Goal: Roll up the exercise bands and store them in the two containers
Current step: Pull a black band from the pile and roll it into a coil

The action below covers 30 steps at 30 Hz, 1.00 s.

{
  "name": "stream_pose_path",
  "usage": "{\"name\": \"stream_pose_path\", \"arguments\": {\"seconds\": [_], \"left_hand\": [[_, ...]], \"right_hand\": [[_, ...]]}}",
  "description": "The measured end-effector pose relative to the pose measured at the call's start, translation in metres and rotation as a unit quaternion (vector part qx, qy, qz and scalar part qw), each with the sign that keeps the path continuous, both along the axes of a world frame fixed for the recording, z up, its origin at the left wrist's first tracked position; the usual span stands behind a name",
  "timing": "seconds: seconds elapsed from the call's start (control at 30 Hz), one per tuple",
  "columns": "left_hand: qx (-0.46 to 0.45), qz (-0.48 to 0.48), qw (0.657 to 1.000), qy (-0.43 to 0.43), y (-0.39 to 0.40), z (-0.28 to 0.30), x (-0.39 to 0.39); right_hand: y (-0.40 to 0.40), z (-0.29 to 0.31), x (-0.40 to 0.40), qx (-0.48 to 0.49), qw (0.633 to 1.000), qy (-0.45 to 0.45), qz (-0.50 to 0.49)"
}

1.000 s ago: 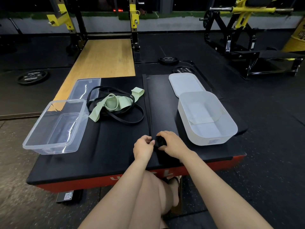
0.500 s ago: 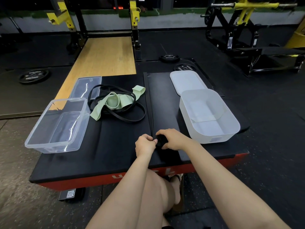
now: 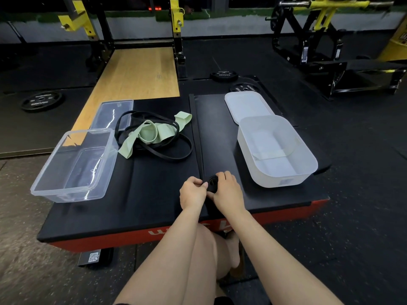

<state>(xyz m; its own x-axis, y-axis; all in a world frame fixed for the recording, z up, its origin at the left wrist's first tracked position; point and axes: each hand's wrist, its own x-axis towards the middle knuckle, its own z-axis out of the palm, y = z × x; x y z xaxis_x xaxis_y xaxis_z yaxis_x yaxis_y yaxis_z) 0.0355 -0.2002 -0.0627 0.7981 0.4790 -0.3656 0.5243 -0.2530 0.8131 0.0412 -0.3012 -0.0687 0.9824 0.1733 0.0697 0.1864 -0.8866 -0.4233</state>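
Now both hands, left [image 3: 193,191] and right [image 3: 228,189], pinch the black roll [image 3: 212,183]. Its unrolled tail runs straight away from it. The white box [image 3: 308,160] lies just right of the roll, nearest the right hand.

Black band roll [image 3: 212,183] at centre; pale green band [image 3: 149,135] w/ black loops [image 3: 174,155] upper left; clear tub [image 3: 72,166] left; white tub [image 3: 277,150] right; black-topped, red-sided box [image 3: 132,194].
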Motion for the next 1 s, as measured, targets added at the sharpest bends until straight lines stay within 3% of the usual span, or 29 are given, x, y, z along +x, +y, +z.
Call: {"name": "stream_pose_path", "arguments": {"seconds": [0.4, 1.0], "left_hand": [[-0.070, -0.012, 0.995, -0.064, 0.005, -0.004, -0.003], [-0.068, -0.022, 0.995, -0.065, 0.006, -0.003, -0.005]], "right_hand": [[-0.011, 0.000, 0.012, 0.043, 0.997, 0.041, 0.041], [-0.022, 0.026, 0.033, -0.019, 0.972, 0.121, 0.200]]}}
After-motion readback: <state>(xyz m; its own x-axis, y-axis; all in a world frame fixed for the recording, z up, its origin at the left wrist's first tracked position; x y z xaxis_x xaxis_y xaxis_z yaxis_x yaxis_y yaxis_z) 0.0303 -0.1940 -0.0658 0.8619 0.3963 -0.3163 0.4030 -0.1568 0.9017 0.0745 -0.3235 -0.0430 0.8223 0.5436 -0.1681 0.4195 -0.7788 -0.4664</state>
